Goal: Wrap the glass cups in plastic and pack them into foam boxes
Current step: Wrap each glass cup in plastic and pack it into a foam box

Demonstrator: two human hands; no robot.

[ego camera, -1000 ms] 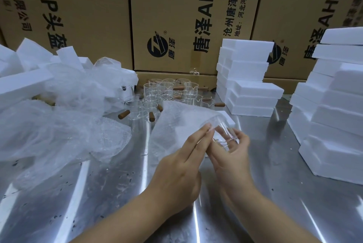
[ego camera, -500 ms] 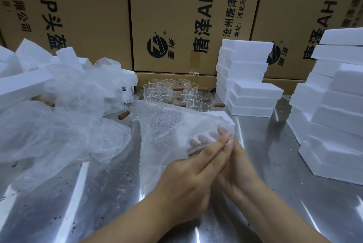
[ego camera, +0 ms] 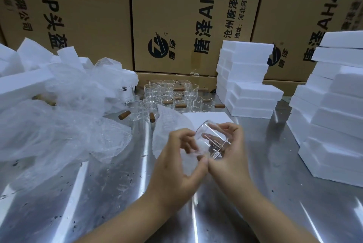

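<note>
A clear glass cup [ego camera: 213,138] lies tilted on its side between both hands, above the steel table. My right hand [ego camera: 229,150] curls round the cup from the right. My left hand [ego camera: 176,164] pinches the edge of a bubble-wrap sheet [ego camera: 169,124] at the cup's left side; the sheet spreads flat behind and to the left. The cup shows bare on top. Several more glass cups [ego camera: 169,93] with wooden handles stand at the back. A flat foam box [ego camera: 208,118] lies just behind the hands.
Stacks of white foam boxes stand at the back [ego camera: 247,81] and along the right [ego camera: 334,109]. A heap of bubble wrap [ego camera: 59,121] and foam pieces [ego camera: 21,85] fills the left. Cardboard cartons [ego camera: 186,16] wall off the back. The steel table [ego camera: 98,203] shows bare in front.
Half a second ago the bubble wrap was folded over the cup under both hands; now the sheet has dropped back, the cup is exposed and my left hand has curled to pinch the sheet's edge.
</note>
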